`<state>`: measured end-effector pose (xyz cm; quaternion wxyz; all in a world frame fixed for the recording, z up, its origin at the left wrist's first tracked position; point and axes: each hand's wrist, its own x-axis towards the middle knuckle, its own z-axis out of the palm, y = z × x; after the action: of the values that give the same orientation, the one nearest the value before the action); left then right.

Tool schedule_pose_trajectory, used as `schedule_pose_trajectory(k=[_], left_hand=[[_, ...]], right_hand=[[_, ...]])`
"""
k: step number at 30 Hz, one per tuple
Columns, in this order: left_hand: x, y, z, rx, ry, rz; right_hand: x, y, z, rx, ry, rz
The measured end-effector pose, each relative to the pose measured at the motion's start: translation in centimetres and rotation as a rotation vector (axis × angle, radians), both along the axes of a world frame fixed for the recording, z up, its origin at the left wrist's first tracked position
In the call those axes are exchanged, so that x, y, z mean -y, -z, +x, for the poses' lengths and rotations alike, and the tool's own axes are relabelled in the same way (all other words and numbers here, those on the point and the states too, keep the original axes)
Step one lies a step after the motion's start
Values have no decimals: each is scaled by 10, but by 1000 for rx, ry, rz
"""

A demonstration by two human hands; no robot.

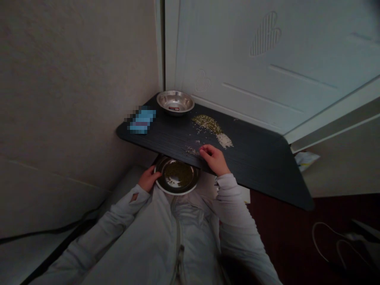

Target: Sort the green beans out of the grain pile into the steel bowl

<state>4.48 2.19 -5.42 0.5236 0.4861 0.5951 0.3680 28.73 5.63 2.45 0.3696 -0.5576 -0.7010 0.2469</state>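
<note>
My left hand (147,179) grips the left rim of a steel bowl (190,187), held at my lap under the table's front edge. Small green grains that look like mung beans (180,173) lie in the bottom of this bowl. Over the front of the dark table, my right hand (214,158) is closed, thumb against curled fingers; whatever is between them is too small to make out. Just left of its fingertips lie scattered whitish grains (191,150). Beyond it sit a pile of mixed green and white grains (207,123) and a small heap of white, rice-like grains (225,140).
The dark tabletop (261,166) reaches across to the right. A second steel bowl (175,103) stands at its back left, beside a pixelated blue object (143,121). A wall is on the left and a white door (222,47) behind. Cables (322,233) lie lower right.
</note>
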Motion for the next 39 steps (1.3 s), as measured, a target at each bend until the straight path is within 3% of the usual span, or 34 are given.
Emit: schedule_pose_trajectory(k=[6, 13, 24, 39], left_hand=[[-1, 1, -1, -71, 7, 9], [-1, 8, -2, -4, 4, 40], [1, -5, 1, -44, -21, -2], [-1, 4, 1, 27, -25, 9]], right_hand=[[2, -2, -1, 22, -46, 7], [2, -2, -1, 27, -44, 5], [3, -5, 0, -12, -82, -3], [2, -3, 1, 31, -82, 15]])
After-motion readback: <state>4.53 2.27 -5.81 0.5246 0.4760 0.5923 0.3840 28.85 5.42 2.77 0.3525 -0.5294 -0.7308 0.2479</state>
